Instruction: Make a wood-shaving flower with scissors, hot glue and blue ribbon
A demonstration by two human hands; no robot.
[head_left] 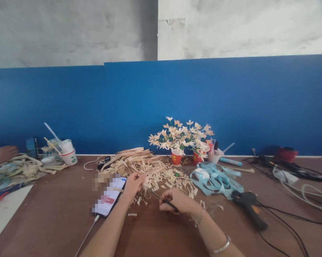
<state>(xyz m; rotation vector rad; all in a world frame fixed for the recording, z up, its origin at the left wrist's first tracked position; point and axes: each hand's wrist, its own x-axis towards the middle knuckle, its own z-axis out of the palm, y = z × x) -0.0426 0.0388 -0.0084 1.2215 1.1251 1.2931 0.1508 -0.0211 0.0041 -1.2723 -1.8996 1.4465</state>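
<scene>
My left hand (134, 185) is closed at the edge of a heap of pale, dry husk-like strips (134, 160), its fingers pinched on a pale strip. A flat end of a strip also shows left of the wrist, over the phone. To the right, my right hand (178, 200) grips a pair of scissors (170, 205) by the black handles. The blades point up and left, towards my left fingertips. Small cut pieces (132, 214) lie around both hands. The exact spot where the blades meet the strip is too blurred to make out.
A phone (110, 198) on a cable lies left. Behind the heap, pale flowers (174, 134) stand in red cups (176, 157). Blue ribbon (219, 180) and a black glue gun (249, 208) with cables are right. Another person's hand (3, 155) is far left, near a white cup (69, 157).
</scene>
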